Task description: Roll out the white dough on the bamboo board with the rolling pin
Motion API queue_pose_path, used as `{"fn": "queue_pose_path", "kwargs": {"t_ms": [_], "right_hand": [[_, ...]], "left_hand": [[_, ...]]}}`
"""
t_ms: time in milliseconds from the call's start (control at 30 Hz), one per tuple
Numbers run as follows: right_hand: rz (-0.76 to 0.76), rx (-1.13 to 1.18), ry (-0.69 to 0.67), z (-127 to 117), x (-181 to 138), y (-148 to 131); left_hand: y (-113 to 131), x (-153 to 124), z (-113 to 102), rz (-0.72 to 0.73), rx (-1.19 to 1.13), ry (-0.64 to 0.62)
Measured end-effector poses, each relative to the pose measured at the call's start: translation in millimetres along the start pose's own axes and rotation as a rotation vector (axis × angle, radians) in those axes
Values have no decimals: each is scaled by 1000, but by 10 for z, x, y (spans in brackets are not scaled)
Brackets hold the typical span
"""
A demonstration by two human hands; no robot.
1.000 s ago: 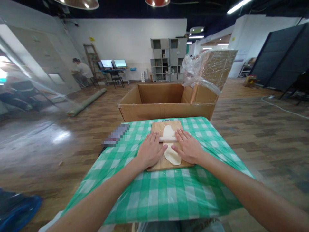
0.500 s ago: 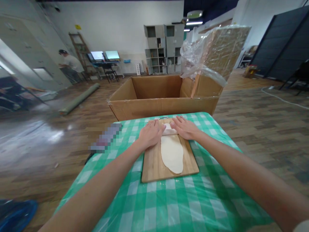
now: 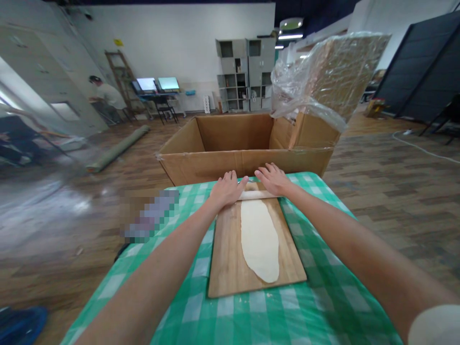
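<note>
A pale rolling pin lies crosswise at the far end of a wooden cutting board. Below it stretches a long, flat oval of dough, smooth and cream-coloured. My left hand rests its palm on the pin's left end, fingers stretched forward. On the right end presses the palm of my right hand, its fingers also extended and slightly spread. Neither hand wraps round the pin. Both hands cover its ends, and the far edge of the dough meets the pin.
A green-and-white checked cloth covers the table. Left of the board is a blurred-out, phone-like object. A large open cardboard box stands just past the table, with plastic-wrapped cardboard at its right. A person sits far left.
My hands have rolled the pin away from me toward the board's far end, and more of the pin and dough shows. The board appears larger and lower in view.
</note>
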State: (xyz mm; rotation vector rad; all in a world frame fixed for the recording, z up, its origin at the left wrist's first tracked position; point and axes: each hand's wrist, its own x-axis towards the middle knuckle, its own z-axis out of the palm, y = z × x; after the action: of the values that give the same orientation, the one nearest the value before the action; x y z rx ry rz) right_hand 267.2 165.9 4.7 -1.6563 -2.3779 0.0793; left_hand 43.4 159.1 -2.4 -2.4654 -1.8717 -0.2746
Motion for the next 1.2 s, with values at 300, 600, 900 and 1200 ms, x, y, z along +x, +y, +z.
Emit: {"fn": "queue_pose_path", "kwargs": {"t_ms": [300,600,900,1200], "right_hand": [[-13,-37,44,10,-365,-152],[-15,-72,52,-83,-968,-446],[-212,-63,91,-150,-1818,-559],[-215,-23,13,-221,-1433,-477]], "left_hand": [[136,-484,-92,89,35,72],[300,-1085,-205,109,47,127],[464,-1929,-296,191,58,152],[427,-1659,-252,155,41,162]]}}
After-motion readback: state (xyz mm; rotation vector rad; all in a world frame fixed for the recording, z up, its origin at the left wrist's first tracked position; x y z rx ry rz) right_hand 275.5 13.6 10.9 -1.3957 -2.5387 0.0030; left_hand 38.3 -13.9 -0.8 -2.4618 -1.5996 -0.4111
